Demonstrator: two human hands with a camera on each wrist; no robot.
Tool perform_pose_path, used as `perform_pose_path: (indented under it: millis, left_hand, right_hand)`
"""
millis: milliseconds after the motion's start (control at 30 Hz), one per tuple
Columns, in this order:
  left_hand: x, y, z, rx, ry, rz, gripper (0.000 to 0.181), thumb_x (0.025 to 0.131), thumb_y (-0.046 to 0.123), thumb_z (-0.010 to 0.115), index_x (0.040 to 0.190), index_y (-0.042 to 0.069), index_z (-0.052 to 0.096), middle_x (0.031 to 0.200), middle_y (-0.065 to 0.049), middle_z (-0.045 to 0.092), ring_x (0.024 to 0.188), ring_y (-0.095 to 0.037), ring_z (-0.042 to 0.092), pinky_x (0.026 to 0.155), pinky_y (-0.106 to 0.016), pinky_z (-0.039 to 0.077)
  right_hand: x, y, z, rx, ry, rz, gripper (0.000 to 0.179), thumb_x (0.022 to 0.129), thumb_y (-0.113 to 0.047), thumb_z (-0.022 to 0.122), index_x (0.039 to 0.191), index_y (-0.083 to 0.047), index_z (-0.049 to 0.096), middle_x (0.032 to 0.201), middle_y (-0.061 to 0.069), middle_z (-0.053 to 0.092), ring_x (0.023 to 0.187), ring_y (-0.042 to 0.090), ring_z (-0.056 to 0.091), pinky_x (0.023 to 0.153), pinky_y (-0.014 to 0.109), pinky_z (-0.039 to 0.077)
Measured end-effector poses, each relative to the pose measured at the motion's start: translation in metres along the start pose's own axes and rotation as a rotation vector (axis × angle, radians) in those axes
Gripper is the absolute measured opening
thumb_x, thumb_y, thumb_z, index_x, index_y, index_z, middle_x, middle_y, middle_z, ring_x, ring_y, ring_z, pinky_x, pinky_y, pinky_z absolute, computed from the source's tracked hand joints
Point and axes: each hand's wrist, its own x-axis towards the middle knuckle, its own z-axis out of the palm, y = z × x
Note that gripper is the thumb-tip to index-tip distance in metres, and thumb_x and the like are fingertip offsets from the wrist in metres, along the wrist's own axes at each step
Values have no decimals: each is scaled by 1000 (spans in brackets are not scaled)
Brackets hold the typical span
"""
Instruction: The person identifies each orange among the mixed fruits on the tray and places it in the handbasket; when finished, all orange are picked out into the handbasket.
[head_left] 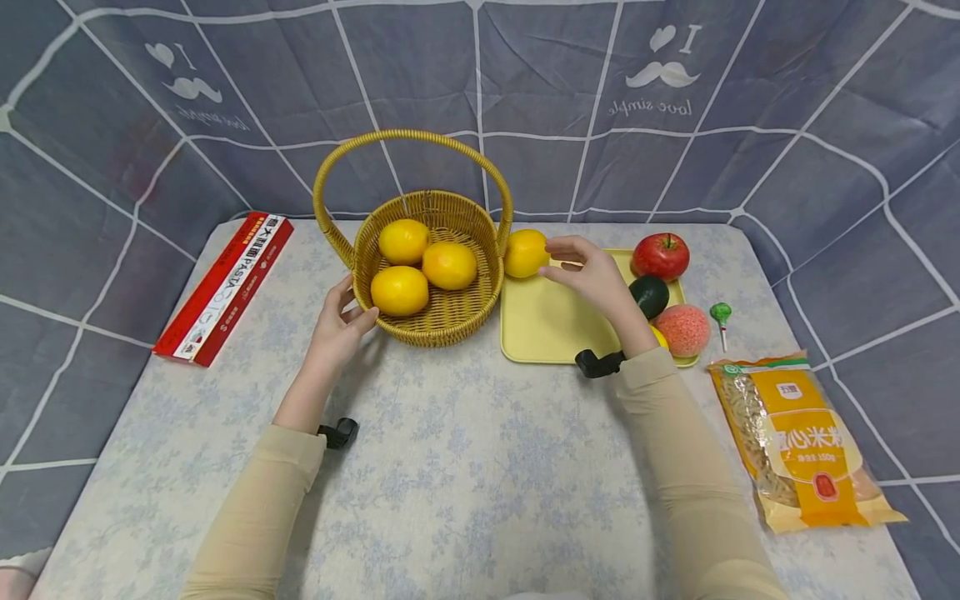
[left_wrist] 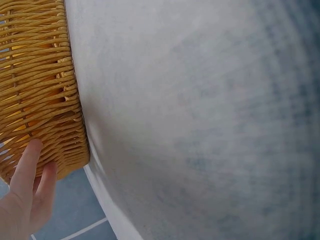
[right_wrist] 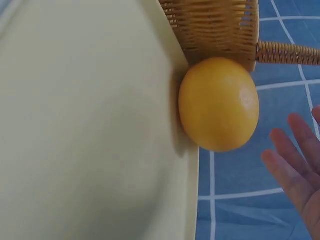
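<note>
One orange [head_left: 525, 252] sits just off the spread right hand [head_left: 592, 273] fingertips, on the tray [head_left: 543, 329] rim against the basket [head_left: 442, 321], which the open left hand [head_left: 339, 325] steadies; a nudge could roll it off.

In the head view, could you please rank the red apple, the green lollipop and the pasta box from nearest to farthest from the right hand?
From the right hand:
1. Red apple, just right of it on the tray's far corner.
2. Green lollipop, farther right, on the cloth.
3. Pasta box, far left, beyond the basket.
</note>
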Motion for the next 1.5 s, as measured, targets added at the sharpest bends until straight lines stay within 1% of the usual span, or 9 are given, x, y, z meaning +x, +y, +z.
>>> perform_pose_path:
  millis: [133,367,633,800,1000,1133,1367,1500]
  left_hand:
    - [-1,1,-1,-1,7,-3,80,101,17,54,160,27,2,165,-7,15,146,-27,32,116,-43,39]
    - [-2,2,-2,7,15,-2,79,101,17,54,160,25,3,165,-8,16,146,-28,33,116,-43,39]
    - [0,1,-2,4,27,-7,78,101,15,54,160,24,5,164,-8,18,145,-28,34,115,-43,40]
    - [-1,1,-2,-1,21,5,78,101,16,55,160,24,4,164,-8,18,145,-28,34,115,-43,40]
    - [-1,3,-1,2,20,3,79,101,16,55,160,24,4,164,-9,18,145,-29,34,115,-44,39]
    - [-1,3,-1,5,22,3,79,101,16,55,160,24,4,164,-9,18,145,-29,34,115,-44,39]
    - [-2,1,-3,-11,0,19,78,101,16,54,160,23,3,164,-10,18,145,-29,33,115,-44,40]
    - [-1,1,-4,2,-14,17,78,101,16,54,160,22,3,163,-11,19,146,-30,32,115,-45,39]
  right_hand:
    - [6,0,-3,-10,-9,18,52,90,-22,73,136,-4,56,138,15,57,130,32,52,114,43,41]
    - [20,1,-5,-70,-18,68,57,89,-26,74,139,-8,53,144,11,53,134,30,49,113,46,42]
    - [39,8,-3,-86,-49,91,64,88,-25,75,143,-8,49,148,11,48,137,33,45,114,47,40]
    - [48,11,-1,-86,-70,88,68,88,-22,75,146,-7,45,152,13,44,138,35,43,114,48,39]
    - [59,13,0,-145,-104,86,72,87,-22,75,149,-7,41,155,12,39,140,35,40,116,47,37]
    - [64,15,1,-159,-135,85,77,86,-21,76,151,-5,37,157,13,37,140,36,39,117,47,34]
    - [71,21,7,-128,-185,89,83,86,-20,76,154,-4,29,160,13,30,143,38,35,121,47,29]
    - [73,26,12,-145,-201,90,86,85,-22,76,155,-7,28,161,11,29,144,36,34,121,46,28]
